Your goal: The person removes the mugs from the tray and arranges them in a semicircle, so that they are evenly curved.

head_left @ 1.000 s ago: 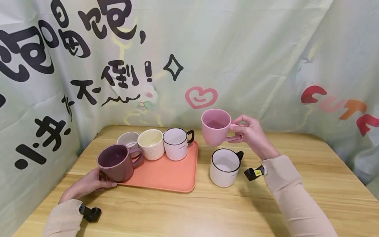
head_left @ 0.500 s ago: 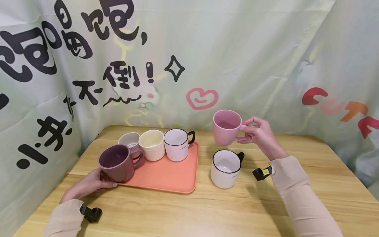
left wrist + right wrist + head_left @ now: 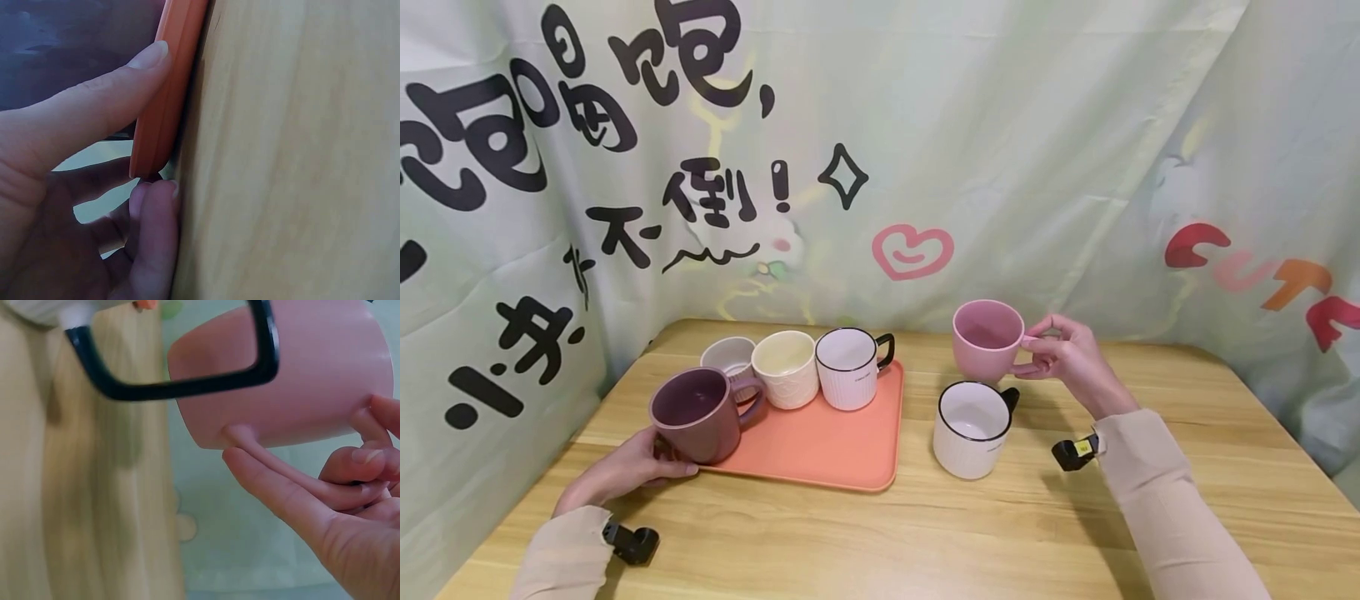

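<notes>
On the light wooden table (image 3: 925, 533), right side: right hand (image 3: 1070, 361) holds a pale pink ceramic mug (image 3: 987, 340) by its handle, fingers curled through and round the loop, clenched on it. In the right wrist view the fingers (image 3: 350, 464) wrap the thin pink handle, mug body (image 3: 312, 375) upright-ish, off the table. Pink mug hangs in the air just behind and above a white ribbed mug with black rim and black handle (image 3: 972, 428), which stands on the table right of the tray, not touching the pink one as far as can be told.

Left side: left hand (image 3: 625, 469) grips the near-left corner of a flat orange plastic tray (image 3: 827, 446). Left wrist view: thumb (image 3: 100, 106) lies on top of the tray edge (image 3: 165, 94), fingers tucked under it against the table, so pinching the tray.

On the tray: dark purple mug (image 3: 694, 414) at the near-left corner, just beside the left hand; behind it a row of a grey-white mug (image 3: 727, 357), a cream mug (image 3: 786, 367), and a second white ribbed black-rimmed mug (image 3: 850, 367), close together.

Backdrop: pale green printed cloth (image 3: 1000, 150) with black characters and a pink heart. Beige sleeves, black wrist cameras on both arms.
</notes>
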A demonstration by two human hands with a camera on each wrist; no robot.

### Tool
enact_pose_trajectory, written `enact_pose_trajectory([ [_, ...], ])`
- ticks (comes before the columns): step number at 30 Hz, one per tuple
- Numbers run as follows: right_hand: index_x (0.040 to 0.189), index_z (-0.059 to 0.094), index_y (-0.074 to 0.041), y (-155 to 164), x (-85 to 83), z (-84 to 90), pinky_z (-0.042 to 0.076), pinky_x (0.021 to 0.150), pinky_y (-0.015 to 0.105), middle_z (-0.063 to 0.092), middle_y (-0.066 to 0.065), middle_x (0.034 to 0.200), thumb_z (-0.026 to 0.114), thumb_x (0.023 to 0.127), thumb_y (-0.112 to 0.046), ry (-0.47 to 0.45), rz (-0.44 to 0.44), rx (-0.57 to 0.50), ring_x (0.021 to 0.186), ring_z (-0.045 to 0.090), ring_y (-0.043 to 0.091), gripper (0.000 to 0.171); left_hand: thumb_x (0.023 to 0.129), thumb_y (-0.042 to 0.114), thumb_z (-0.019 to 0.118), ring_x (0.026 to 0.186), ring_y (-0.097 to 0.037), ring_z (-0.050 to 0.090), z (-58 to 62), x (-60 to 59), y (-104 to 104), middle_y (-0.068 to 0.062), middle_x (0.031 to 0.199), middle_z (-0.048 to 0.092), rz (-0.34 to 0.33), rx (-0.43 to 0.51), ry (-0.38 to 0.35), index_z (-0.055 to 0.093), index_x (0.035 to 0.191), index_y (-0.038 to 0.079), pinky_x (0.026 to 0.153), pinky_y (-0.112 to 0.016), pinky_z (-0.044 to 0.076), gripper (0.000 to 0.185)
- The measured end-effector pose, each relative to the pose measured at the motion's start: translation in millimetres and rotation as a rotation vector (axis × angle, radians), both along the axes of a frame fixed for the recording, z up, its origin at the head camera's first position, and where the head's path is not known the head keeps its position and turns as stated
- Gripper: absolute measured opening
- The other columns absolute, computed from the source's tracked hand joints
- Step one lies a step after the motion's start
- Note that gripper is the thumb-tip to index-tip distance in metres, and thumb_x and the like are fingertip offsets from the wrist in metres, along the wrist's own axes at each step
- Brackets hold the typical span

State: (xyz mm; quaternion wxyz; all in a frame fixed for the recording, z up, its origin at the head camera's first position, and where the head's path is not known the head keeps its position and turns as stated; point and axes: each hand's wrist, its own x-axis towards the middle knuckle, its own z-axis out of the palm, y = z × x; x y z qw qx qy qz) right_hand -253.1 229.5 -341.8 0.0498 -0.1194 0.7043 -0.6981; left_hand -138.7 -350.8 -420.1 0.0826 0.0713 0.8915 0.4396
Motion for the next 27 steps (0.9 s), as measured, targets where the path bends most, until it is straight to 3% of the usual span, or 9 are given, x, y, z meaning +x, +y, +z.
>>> enact_pose_trajectory([
  [8,0.097,0.055,0.001,7,-1.4,-15.7,0.057,0.080,0.051,0.045,0.006,0.065,0.062,0.096,0.002,-0.021,0.015,0.025,0.060,0.049,0.019,0.007,0.087,0.010,0.081,0.096,-0.023,0.051,-1.0,-0.3,0,-0.020,0.119,0.057,0.000,-0.007,0.007,0.036,0.137,-0.017,0.076,-0.026,0.043,0.073],
  [14,0.094,0.055,-0.006,13,-1.0,-30.7,0.058,0.079,0.045,0.047,0.005,0.066,0.058,0.097,0.003,-0.046,0.035,0.060,0.061,0.047,0.018,0.010,0.087,0.010,0.081,0.096,-0.025,0.051,-1.8,-0.5,0,-0.020,0.118,0.056,-0.003,0.016,-0.013,0.035,0.137,-0.018,0.073,-0.027,0.044,0.074],
  [27,0.090,0.060,-0.014,28,-10.1,-45.5,0.055,0.084,0.054,0.048,0.004,0.068,0.053,0.101,0.003,-0.088,0.175,-0.040,0.066,0.057,0.023,0.021,0.086,0.009,0.081,0.086,-0.021,0.052,-2.6,-0.6,0,-0.017,0.110,0.055,0.005,0.033,-0.016,0.034,0.134,-0.018,0.067,-0.028,0.046,0.072],
])
